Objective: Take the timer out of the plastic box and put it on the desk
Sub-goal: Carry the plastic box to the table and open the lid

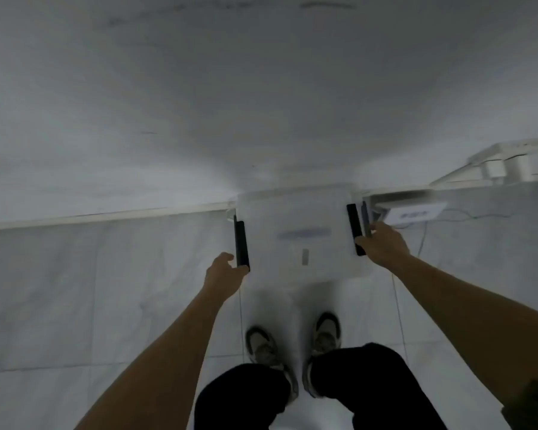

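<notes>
- Plastic box [302, 234]: white, blurred, on the floor against the desk's [168, 103] near edge.
- Left hand [222, 273], right hand [382, 243]: each closed around one black side latch.
- Timer: not visible; whether inside cannot be told.

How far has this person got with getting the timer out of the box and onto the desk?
Barely started. Nothing looks done: no timer can be seen anywhere. In hand: the left hand and right hand are at the black handles of the white box, which sits low by the feet; the blur hides whether it is open. Left: taking out the timer and setting it on the desk.
</notes>
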`<state>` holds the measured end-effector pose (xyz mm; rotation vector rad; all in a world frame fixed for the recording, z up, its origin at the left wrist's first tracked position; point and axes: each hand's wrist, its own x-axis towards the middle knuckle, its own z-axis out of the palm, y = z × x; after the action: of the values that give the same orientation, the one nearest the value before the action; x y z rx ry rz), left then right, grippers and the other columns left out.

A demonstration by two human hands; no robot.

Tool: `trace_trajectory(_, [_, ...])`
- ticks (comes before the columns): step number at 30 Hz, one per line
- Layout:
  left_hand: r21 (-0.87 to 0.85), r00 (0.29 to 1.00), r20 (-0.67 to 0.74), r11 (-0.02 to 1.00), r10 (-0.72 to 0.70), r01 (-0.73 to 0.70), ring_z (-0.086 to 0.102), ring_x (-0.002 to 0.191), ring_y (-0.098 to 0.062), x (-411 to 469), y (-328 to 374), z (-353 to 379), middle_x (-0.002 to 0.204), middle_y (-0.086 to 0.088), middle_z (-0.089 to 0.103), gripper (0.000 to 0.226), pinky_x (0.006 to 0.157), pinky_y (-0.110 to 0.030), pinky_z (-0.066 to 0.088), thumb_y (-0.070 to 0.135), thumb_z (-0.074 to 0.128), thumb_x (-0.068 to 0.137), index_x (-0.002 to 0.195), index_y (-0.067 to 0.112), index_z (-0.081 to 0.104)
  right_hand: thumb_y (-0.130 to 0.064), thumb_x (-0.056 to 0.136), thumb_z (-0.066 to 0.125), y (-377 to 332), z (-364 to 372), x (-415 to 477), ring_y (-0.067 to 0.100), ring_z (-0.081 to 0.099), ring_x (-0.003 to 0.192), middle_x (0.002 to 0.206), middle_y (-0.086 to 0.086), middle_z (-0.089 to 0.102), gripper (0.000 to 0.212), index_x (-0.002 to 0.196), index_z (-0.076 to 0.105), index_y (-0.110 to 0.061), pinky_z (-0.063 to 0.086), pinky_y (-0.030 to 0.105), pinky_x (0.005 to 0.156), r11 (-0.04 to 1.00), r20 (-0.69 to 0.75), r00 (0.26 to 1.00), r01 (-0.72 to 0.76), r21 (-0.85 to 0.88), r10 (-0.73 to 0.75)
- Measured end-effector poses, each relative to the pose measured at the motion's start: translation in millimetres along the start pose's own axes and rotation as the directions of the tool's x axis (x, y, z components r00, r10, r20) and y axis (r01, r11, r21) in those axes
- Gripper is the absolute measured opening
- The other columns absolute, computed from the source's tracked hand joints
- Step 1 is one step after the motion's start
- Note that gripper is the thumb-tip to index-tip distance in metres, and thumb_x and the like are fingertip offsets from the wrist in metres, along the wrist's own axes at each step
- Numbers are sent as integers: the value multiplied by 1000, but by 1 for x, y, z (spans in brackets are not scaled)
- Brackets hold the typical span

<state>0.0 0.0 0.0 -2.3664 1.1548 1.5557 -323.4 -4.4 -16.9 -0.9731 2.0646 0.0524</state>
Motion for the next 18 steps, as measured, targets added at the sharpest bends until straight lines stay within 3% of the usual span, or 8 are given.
trace_trajectory(2, [-67, 1000, 22, 998, -11, 13, 54, 117, -27, 19, -2, 12, 139, -15, 51, 65, 89, -28, 42, 25, 63, 91, 147, 10, 34, -33, 88, 63, 4, 14, 15, 30, 58, 101, 126, 16, 58, 61, 139, 42, -5, 48, 35, 81, 997, 4, 999, -45, 56, 45])
trace_trajectory(4, [-158, 998, 51, 987, -30, 37, 57, 99, -24, 42, -3, 25, 129, -16, 54, 64, 78, -28, 43, 17, 60, 93, 149, 8, 31, -31, 88, 65, 10, 27, 32, 28, 56, 91, 119, 17, 60, 55, 131, 46, -2, 47, 34, 75, 990, 29, 997, -80, 113, 77])
trace_trajectory(7, [-221, 997, 58, 973, -56, 68, 53, 71, -18, 65, -4, 37, 107, -13, 55, 52, 57, -27, 43, 6, 57, 91, 140, 4, 39, -27, 88, 66, 15, 40, 54, 33, 59, 95, 116, 19, 60, 56, 133, 47, -1, 52, 38, 77, 973, 50, 993, -116, 199, 108])
trace_trajectory(10, [-255, 996, 37, 963, -82, 88, 56, 79, -25, 78, -6, 40, 97, -13, 55, 44, 65, -36, 51, 0, 53, 90, 133, 1, 44, -17, 89, 65, 14, 47, 64, 31, 55, 86, 102, 17, 56, 49, 131, 48, 1, 43, 30, 57, 968, 82, 992, -117, 223, 101])
trace_trajectory(12, [-270, 995, 44, 958, -89, 98, 56, 80, -26, 74, -5, 36, 94, -12, 55, 42, 66, -38, 52, -1, 53, 91, 131, 2, 44, -12, 89, 63, 13, 45, 63, 30, 53, 84, 100, 17, 55, 46, 130, 48, 0, 38, 28, 53, 966, 84, 991, -120, 231, 103])
trace_trajectory(16, [-289, 993, 66, 950, -102, 117, 59, 102, -34, 45, 0, 18, 122, -22, 56, 46, 81, -44, 54, 1, 55, 91, 135, 5, 41, -10, 89, 64, 5, 25, 40, 33, 56, 91, 105, 17, 56, 46, 131, 47, 0, 45, 36, 71, 956, 101, 988, -139, 259, 117])
trace_trajectory(18, [-298, 993, 62, 948, -99, 113, 58, 101, -33, 16, 3, 1, 125, -23, 56, 45, 84, -45, 53, 2, 56, 90, 133, 4, 43, -10, 89, 65, -4, 8, 14, 36, 57, 96, 106, 16, 56, 48, 132, 47, -1, 47, 39, 76, 954, 112, 987, -145, 263, 119])
